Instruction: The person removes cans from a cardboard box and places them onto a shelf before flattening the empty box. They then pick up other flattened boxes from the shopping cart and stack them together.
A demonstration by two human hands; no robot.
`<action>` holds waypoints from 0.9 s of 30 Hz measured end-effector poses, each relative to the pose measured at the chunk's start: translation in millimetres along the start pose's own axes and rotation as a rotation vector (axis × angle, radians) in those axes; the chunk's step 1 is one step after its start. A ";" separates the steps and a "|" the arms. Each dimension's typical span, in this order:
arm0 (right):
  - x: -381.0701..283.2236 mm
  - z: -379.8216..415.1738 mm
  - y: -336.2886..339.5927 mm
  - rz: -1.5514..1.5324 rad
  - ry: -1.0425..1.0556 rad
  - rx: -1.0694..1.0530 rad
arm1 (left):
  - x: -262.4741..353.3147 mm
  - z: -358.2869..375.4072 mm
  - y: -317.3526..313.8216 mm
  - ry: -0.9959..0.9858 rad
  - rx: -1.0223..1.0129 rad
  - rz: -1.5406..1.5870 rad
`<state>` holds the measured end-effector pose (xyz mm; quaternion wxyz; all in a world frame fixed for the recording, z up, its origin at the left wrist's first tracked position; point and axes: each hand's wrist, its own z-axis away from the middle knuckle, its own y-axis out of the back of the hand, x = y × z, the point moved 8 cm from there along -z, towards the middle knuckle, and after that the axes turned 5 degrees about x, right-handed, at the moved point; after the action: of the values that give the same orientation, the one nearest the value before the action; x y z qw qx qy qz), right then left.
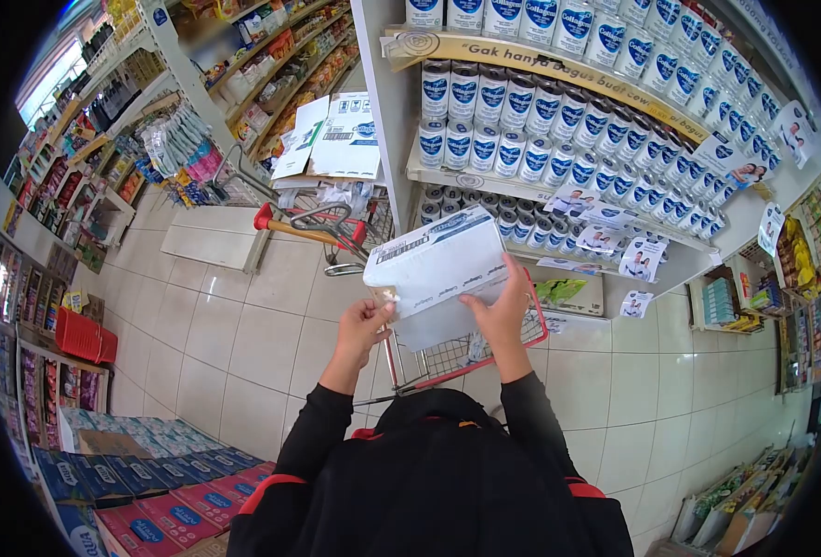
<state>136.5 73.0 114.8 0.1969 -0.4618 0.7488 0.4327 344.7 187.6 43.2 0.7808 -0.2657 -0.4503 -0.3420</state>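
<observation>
A white cardboard box (443, 274) with blue print and a barcode is held tilted in front of me, above a shopping cart (438, 379). My right hand (503, 311) grips its right end, with the thumb lying on the near face. At the left end, my left hand (364, 327) pinches the box's edge beside a small brown patch (385, 295) that looks torn. The underside of the box and the fingers behind it are hidden.
Shelves (559, 200) packed with Collagena cans stand ahead to the right. A second cart (322, 223) holds flattened cartons (336, 139). A red basket (85, 336) stands at left, with stacked drink cartons (174, 511) at lower left. Tiled floor (253, 343) runs between.
</observation>
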 end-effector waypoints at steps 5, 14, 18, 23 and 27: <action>5.7 4.1 1.8 0.034 -0.131 0.050 | 25.3 6.4 -5.0 -0.242 0.023 -0.111; 5.1 5.4 6.1 0.151 -0.126 0.103 | 27.2 16.3 -16.0 -0.145 -0.017 -0.125; 4.9 6.1 8.2 0.192 -0.044 0.124 | 20.4 7.7 -4.0 -0.135 -0.017 -0.053; 12.1 15.8 4.1 0.235 0.149 0.125 | 34.0 5.3 1.2 -0.204 -0.042 0.022; 4.5 18.6 -4.4 0.269 0.238 0.057 | 48.0 6.9 -1.1 -0.316 -0.053 -0.008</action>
<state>136.1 85.2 99.4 0.0603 -0.3996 0.8338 0.3761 357.5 177.7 88.9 0.6918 -0.3347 -0.5593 -0.3107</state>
